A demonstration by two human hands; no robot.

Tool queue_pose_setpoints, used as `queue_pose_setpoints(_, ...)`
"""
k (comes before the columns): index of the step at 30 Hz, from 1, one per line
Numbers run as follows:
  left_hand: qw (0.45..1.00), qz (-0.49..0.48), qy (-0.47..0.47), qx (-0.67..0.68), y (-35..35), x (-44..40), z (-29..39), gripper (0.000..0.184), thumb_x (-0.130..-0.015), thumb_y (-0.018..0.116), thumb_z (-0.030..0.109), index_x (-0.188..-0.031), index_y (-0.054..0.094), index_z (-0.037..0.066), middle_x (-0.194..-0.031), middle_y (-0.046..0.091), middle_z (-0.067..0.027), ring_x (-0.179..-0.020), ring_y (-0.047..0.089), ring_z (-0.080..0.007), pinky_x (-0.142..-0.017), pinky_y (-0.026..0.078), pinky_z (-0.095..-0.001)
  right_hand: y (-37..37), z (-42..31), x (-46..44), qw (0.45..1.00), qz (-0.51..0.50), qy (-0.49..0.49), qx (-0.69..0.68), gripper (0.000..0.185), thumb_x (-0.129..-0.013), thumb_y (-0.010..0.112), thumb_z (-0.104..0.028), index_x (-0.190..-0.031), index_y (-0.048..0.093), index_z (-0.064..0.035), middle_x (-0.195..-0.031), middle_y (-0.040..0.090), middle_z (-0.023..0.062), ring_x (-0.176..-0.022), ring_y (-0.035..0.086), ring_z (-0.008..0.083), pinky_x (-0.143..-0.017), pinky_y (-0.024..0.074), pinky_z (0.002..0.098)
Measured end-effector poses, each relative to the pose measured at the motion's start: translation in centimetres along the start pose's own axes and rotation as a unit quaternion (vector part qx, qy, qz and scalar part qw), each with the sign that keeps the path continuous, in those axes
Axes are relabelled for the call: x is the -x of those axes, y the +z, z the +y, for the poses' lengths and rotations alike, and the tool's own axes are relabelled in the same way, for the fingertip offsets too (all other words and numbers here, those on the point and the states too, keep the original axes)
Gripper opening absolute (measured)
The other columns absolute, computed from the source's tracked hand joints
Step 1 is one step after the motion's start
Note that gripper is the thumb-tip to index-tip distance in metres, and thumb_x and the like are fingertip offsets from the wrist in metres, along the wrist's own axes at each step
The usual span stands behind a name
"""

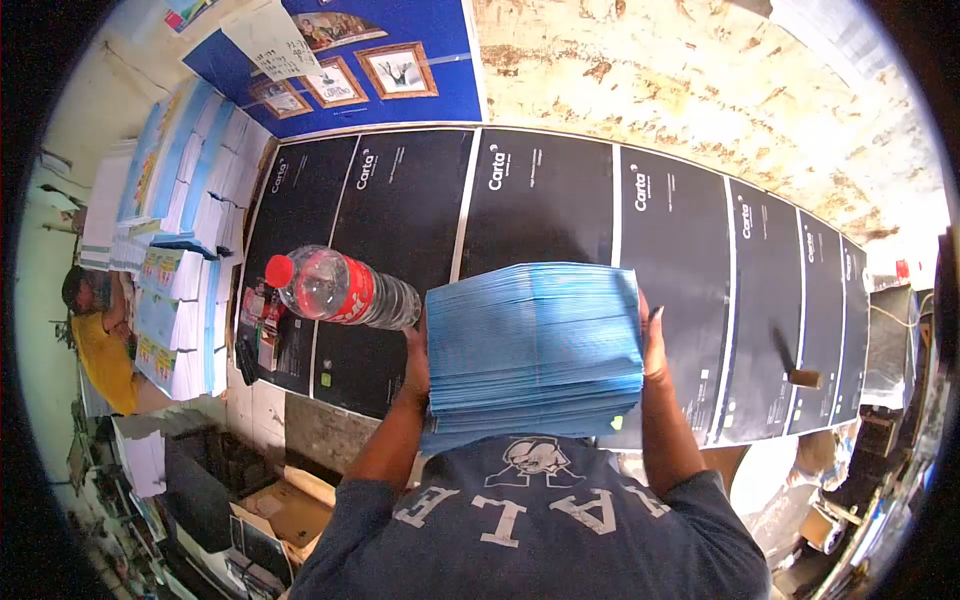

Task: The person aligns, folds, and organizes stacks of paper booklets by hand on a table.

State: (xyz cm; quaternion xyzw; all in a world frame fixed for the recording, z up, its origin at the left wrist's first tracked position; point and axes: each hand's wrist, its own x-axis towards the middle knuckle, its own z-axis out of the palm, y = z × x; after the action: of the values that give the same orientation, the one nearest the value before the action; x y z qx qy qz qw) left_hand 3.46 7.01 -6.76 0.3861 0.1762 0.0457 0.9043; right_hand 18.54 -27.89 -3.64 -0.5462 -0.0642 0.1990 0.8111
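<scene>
My left hand and right hand clasp a blue paper stack, likely for alignment, at the black tabletop's near edge.

A thick, slightly uneven stack of blue paper is held between the left hand and right hand, mid-frame, above the black surface.
</scene>
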Motion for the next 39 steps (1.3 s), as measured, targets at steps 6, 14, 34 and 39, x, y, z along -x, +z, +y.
queue_pose_setpoints(6,0.983,-0.069,-0.055,-0.161,-4.2,3.8,-2.5,0.099,-0.090,0.028,0.082,-0.161,0.017,0.014,-0.158,0.033,-0.0102,-0.142,0.035,-0.0279,-0.119,0.026,-0.0465,-0.3,1.3,4.6,0.997,0.032,0.058,-0.039,0.087,-0.101,0.029,-0.067,-0.154,0.030,0.0019,-0.156,0.038,0.0163,-0.145,0.034,0.0304,-0.121,0.0235,0.0445)
queue_pose_setpoints(14,0.962,-0.014,-0.217,-0.164,0.5,9.5,3.2,0.099,-0.089,0.026,0.084,-0.160,0.020,0.015,-0.158,0.033,-0.0118,-0.143,0.035,-0.0296,-0.117,0.031,-0.0479,1.0,2.0,13.6,0.996,0.059,0.063,0.022,0.079,-0.104,0.026,-0.062,-0.156,0.028,-0.0026,-0.157,0.036,0.0163,-0.145,0.032,0.0279,-0.120,0.0241,0.0423)
queue_pose_setpoints(34,0.978,-0.056,-0.036,-0.197,1.9,4.8,2.7,0.103,-0.088,0.018,0.085,-0.160,0.021,0.011,-0.159,0.032,-0.0118,-0.142,0.036,-0.0278,-0.116,0.032,-0.0462,0.1,0.7,8.5,0.998,0.007,-0.011,0.061,0.081,-0.104,0.032,-0.062,-0.156,0.025,-0.0007,-0.156,0.037,0.0163,-0.144,0.033,0.0284,-0.119,0.0253,0.0432)
queue_pose_setpoints(39,0.981,-0.023,-0.086,-0.173,2.2,-1.1,4.6,0.089,-0.094,0.022,0.080,-0.131,0.054,0.006,-0.123,0.062,-0.0101,-0.114,0.057,-0.0229,-0.103,0.044,-0.0427,-0.1,-2.3,5.4,0.986,0.055,0.130,0.087,0.067,-0.104,0.045,-0.051,-0.143,0.045,0.0036,-0.140,0.055,0.0168,-0.133,0.048,0.0302,-0.111,0.0364,0.0331)
